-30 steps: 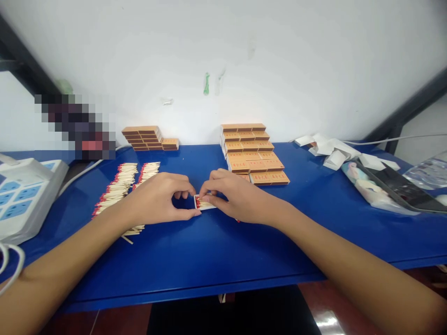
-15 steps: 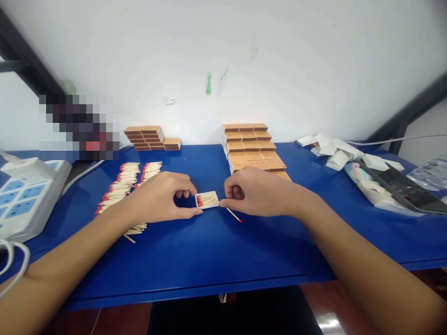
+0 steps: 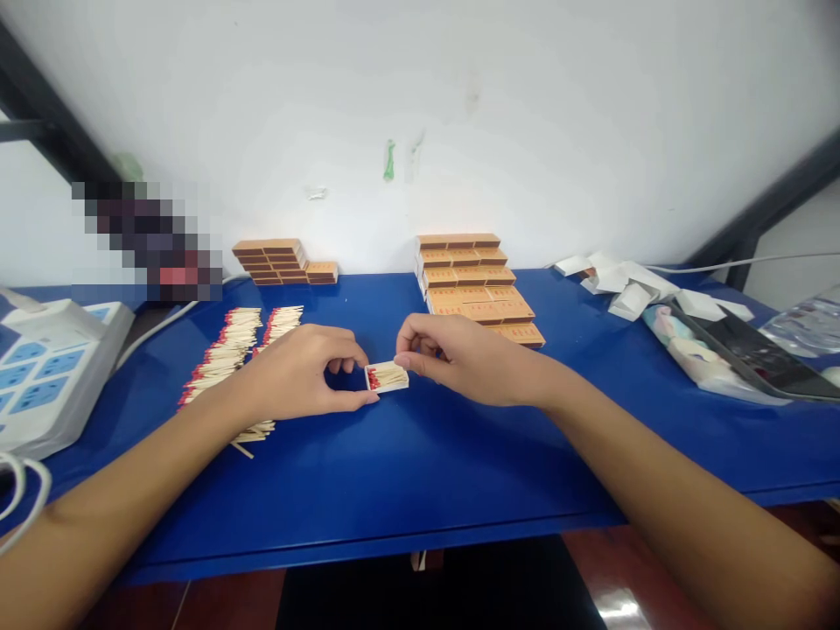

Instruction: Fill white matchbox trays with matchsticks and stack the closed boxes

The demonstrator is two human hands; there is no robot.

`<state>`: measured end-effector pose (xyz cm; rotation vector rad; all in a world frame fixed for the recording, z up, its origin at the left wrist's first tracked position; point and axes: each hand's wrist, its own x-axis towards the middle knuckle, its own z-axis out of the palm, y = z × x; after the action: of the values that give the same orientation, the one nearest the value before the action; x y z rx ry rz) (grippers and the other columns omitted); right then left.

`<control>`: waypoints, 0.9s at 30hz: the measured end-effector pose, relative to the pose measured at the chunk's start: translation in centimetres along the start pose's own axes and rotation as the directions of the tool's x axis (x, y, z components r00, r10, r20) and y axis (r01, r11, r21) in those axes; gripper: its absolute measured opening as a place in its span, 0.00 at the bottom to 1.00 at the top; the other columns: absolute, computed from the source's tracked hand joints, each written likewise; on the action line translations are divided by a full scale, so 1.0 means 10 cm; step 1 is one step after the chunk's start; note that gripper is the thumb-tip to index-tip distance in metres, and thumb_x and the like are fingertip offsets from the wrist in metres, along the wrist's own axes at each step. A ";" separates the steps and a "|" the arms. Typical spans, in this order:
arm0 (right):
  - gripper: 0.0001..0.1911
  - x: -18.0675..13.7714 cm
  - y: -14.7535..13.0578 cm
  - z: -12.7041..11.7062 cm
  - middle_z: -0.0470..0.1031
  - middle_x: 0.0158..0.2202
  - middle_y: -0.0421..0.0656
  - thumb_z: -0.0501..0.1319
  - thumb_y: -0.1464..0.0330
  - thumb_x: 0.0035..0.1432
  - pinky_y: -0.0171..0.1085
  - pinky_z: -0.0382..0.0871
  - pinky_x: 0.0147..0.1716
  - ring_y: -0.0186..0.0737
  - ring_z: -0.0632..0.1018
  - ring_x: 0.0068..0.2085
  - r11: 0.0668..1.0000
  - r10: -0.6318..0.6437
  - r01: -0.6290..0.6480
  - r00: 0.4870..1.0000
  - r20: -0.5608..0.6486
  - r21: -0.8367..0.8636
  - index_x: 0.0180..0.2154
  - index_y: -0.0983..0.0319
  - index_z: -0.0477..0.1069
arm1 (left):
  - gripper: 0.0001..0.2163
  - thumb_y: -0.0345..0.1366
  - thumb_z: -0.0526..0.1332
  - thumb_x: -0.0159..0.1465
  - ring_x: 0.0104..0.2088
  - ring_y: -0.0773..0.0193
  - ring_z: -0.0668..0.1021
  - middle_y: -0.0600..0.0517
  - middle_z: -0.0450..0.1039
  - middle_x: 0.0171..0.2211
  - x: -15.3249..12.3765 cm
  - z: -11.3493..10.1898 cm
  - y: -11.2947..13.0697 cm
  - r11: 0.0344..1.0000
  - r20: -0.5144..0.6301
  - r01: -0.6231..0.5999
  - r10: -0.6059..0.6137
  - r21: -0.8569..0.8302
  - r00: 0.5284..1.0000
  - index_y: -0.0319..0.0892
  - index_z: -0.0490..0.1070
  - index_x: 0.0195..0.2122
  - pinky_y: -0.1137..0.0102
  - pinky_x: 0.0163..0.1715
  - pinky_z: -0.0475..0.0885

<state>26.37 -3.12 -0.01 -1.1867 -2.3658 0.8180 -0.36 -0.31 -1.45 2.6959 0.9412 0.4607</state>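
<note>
A white matchbox tray (image 3: 387, 390) lies on the blue table with several red-tipped matches (image 3: 388, 376) in it, heads towards the left. My left hand (image 3: 305, 372) grips the tray's left end between thumb and fingers. At its right end, the thumb and forefinger of my right hand (image 3: 452, 354) are pinched together over the pale match ends, on a match that the fingertips mostly hide. Beside and behind my left hand, loose matches (image 3: 227, 350) lie in two long piles, partly covered by that hand and forearm.
Closed matchboxes stand in a stepped stack (image 3: 472, 280) behind my right hand and a smaller stack (image 3: 272, 261) at the back left. White empty trays (image 3: 633, 299), a phone (image 3: 754, 346) and a plastic packet (image 3: 696, 359) lie right. A power strip (image 3: 39, 376) sits left.
My right hand has moved slightly left and up, onto the tray's right end. The single match that stuck out below its fingertips no longer shows there. My left hand stays on the tray.
</note>
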 end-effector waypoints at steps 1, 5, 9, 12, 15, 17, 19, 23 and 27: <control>0.08 0.02 0.00 0.03 0.78 0.37 0.40 0.59 0.62 0.72 0.37 0.64 0.33 0.36 0.73 0.34 0.999 -0.003 0.005 1.000 -0.022 0.050 0.42 0.59 0.72 | 0.14 0.50 0.70 0.63 0.31 0.64 0.77 0.52 0.77 0.31 0.00 0.00 0.00 1.000 -0.001 -0.001 0.001 0.002 1.000 0.43 0.82 0.38 0.68 0.33 0.70; 0.10 0.11 0.03 0.17 0.78 0.38 0.40 0.60 0.66 0.71 0.37 0.68 0.36 0.35 0.75 0.36 0.983 -0.044 0.068 0.989 -0.138 0.172 0.51 0.59 0.75 | 0.15 0.51 0.70 0.63 0.32 0.63 0.78 0.52 0.78 0.33 -0.01 -0.01 -0.01 1.000 0.003 0.012 -0.012 0.005 1.000 0.43 0.81 0.38 0.68 0.33 0.70; 0.08 0.19 0.05 0.24 0.80 0.38 0.41 0.64 0.65 0.68 0.37 0.69 0.37 0.35 0.76 0.36 0.964 -0.044 0.116 0.957 -0.286 0.239 0.45 0.60 0.79 | 0.15 0.51 0.70 0.63 0.33 0.63 0.78 0.52 0.78 0.33 -0.01 -0.01 -0.01 1.000 0.006 0.023 -0.023 0.000 1.000 0.44 0.81 0.39 0.68 0.34 0.71; 0.08 0.20 0.05 0.24 0.79 0.33 0.40 0.66 0.64 0.66 0.37 0.66 0.34 0.35 0.75 0.32 0.963 0.040 0.029 0.968 -0.248 0.269 0.40 0.61 0.81 | 0.15 0.51 0.70 0.63 0.32 0.63 0.78 0.52 0.78 0.33 -0.01 -0.02 -0.01 1.000 0.009 0.031 -0.031 -0.002 0.999 0.43 0.81 0.39 0.68 0.33 0.70; 0.08 0.17 0.05 0.22 0.76 0.31 0.39 0.67 0.64 0.65 0.37 0.63 0.32 0.34 0.71 0.30 0.989 0.075 -0.046 0.974 -0.212 0.139 0.41 0.61 0.81 | 0.15 0.51 0.70 0.63 0.32 0.63 0.78 0.52 0.78 0.33 -0.01 -0.02 -0.01 0.999 0.017 0.036 -0.036 0.002 0.999 0.43 0.81 0.38 0.68 0.33 0.70; 0.06 0.15 0.06 0.21 0.77 0.35 0.39 0.67 0.67 0.65 0.37 0.63 0.35 0.33 0.70 0.31 0.999 0.032 -0.026 0.977 -0.209 0.031 0.41 0.60 0.81 | 0.15 0.51 0.70 0.63 0.32 0.63 0.77 0.52 0.78 0.32 0.00 -0.02 -0.01 0.999 0.018 0.035 -0.035 0.005 0.999 0.44 0.81 0.38 0.67 0.33 0.70; 0.04 0.14 0.07 0.22 0.77 0.38 0.41 0.66 0.71 0.65 0.37 0.63 0.37 0.33 0.71 0.33 0.999 -0.018 0.012 0.981 -0.194 -0.033 0.39 0.61 0.80 | 0.14 0.51 0.70 0.63 0.32 0.63 0.77 0.52 0.78 0.32 0.00 -0.01 -0.01 0.999 0.016 0.033 -0.033 0.010 0.999 0.44 0.81 0.38 0.68 0.33 0.70; 0.04 0.15 0.11 0.25 0.75 0.38 0.41 0.64 0.74 0.65 0.36 0.63 0.38 0.35 0.72 0.37 0.994 -0.053 0.034 0.981 -0.185 -0.104 0.38 0.62 0.79 | 0.14 0.50 0.71 0.63 0.32 0.64 0.77 0.52 0.78 0.32 -0.01 -0.01 -0.01 0.999 0.010 0.035 -0.035 0.007 0.999 0.44 0.81 0.37 0.68 0.33 0.69; 0.03 0.16 0.12 0.29 0.73 0.38 0.41 0.64 0.73 0.66 0.36 0.62 0.38 0.36 0.73 0.38 0.987 -0.045 0.016 0.984 -0.173 -0.161 0.38 0.62 0.76 | 0.14 0.50 0.70 0.63 0.32 0.64 0.77 0.52 0.78 0.32 -0.01 0.00 -0.02 0.999 0.007 0.033 -0.033 0.001 0.999 0.44 0.81 0.38 0.68 0.33 0.70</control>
<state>24.60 -2.16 -2.88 -1.2268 -2.3309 0.4984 -0.52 -0.22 -1.47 2.6767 0.9829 0.4433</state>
